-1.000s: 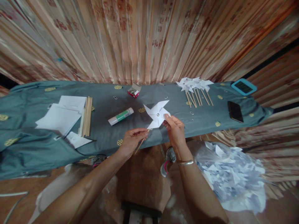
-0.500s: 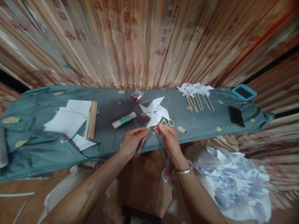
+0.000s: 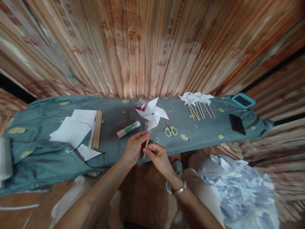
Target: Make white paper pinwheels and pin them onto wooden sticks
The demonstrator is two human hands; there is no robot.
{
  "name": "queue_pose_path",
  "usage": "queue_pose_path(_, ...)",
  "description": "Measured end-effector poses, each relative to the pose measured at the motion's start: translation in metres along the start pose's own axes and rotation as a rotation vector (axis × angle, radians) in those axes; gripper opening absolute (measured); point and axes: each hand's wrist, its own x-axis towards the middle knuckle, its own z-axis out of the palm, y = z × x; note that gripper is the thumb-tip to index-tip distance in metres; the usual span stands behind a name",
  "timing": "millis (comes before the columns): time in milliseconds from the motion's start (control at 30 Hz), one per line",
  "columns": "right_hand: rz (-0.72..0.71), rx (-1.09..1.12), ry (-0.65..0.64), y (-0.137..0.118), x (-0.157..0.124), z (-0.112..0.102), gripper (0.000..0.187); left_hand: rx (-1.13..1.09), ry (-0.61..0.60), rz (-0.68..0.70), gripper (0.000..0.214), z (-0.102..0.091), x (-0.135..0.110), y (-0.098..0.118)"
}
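A white paper pinwheel [image 3: 156, 117] with a silver pin at its centre stands on a thin wooden stick. My left hand [image 3: 134, 147] pinches that stick just below the paper blades. Lower down, the fingers of my right hand [image 3: 158, 157] close around the same stick near its bottom end. Behind the pinwheel sits a small red open box of pins [image 3: 140, 105]. A green and white glue stick [image 3: 129, 129] lies left of the blades, and green-handled scissors [image 3: 171, 130] lie to their right.
White paper sheets [image 3: 71, 132] and several wooden sticks [image 3: 97, 128] lie on the left of the cloth-covered table [image 3: 114, 105]. Several pinwheels [image 3: 196, 98] rest at the back right, near a phone [image 3: 237, 124] and a blue-framed device [image 3: 243, 100]. A bag of paper scraps [image 3: 240, 187] stands below right.
My right hand has moved from beside the blades down to the lower part of the stick. My left hand keeps its pinch. The scissors now show more fully.
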Motion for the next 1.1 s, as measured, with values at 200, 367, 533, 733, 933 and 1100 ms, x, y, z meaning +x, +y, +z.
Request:
queue_pose_path(200,-0.011,-0.049,0.049,0.002,0.002,-0.010,0.025,-0.005,-0.047,0.027,0.033,0.000,-0.003,0.000)
queue_pose_path(367,-0.049,-0.209,0.129,-0.002,0.009,-0.040,0.026,0.002,-0.015,0.006,0.035,-0.001,-0.008,-0.001)
queue_pose_path(533,-0.127,-0.752,0.270,-0.029,0.025,-0.094,0.024,0.031,-0.022,0.003,0.035,-0.002,-0.011,-0.002)
queue_pose_path(733,0.103,-1.527,0.327,-0.059,0.074,-0.153,0.032,0.072,-0.044,0.024,0.034,-0.004,-0.013,-0.005)
queue_pose_path(933,0.254,-1.671,0.418,-0.053,0.131,-0.188,0.034,0.099,-0.038,-0.005,0.035,-0.005,-0.011,-0.009)
queue_pose_path(1100,0.198,-1.734,0.416,-0.042,0.157,-0.203,0.036,0.142,-0.038,-0.007,0.032,-0.004,-0.010,-0.013)
